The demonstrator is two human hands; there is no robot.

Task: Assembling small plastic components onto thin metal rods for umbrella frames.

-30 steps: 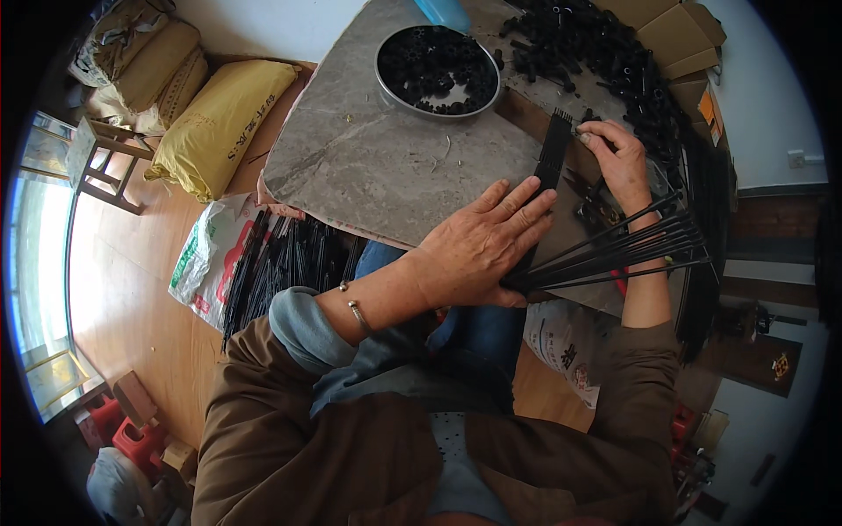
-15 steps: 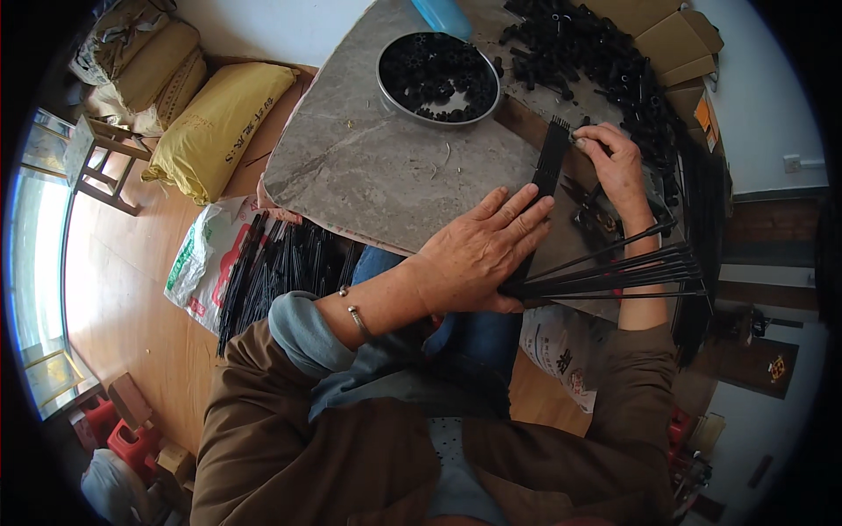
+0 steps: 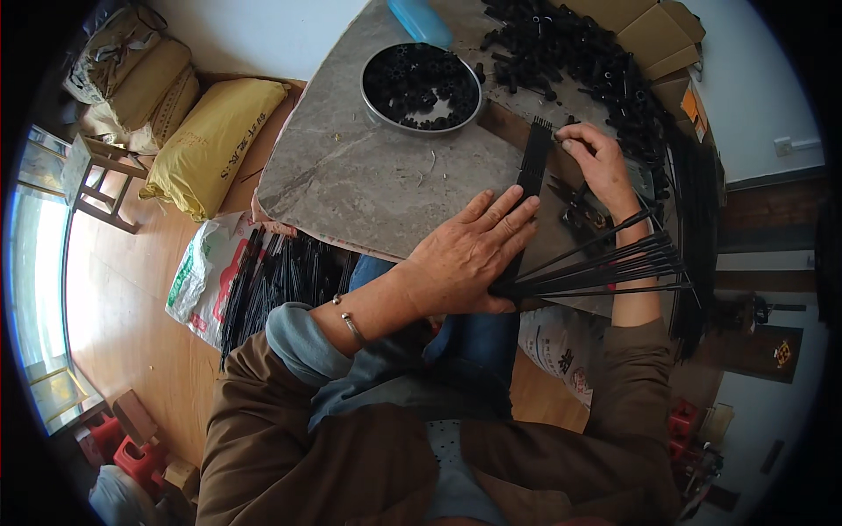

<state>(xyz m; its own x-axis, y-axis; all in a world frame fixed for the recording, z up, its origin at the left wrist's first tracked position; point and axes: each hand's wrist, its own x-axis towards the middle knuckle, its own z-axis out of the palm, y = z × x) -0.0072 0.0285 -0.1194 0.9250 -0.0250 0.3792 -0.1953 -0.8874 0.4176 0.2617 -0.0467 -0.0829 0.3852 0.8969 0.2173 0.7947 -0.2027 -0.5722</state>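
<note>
My left hand lies flat with its fingers stretched out, pressing on a row of thin black rods. The rods sit side by side, and their far tips stick out past my fingers. From under the near side of this hand, slender black rods fan out to the right across my right forearm. My right hand is pinched closed beside the far tips. Whatever is between its thumb and forefinger is too small to make out. A dark pair of pliers or a similar tool lies just below it, partly hidden.
A round metal bowl of small black notched parts stands on the grey stone-look tabletop. Behind it are a blue bottle and heaped black tubular pieces. More black rods lie left of my knees; a yellow sack stands beyond.
The view has shifted slightly, so the table appears a little further left. My left hand stays flat on the rods, and my right hand stays pinched near their tips.
</note>
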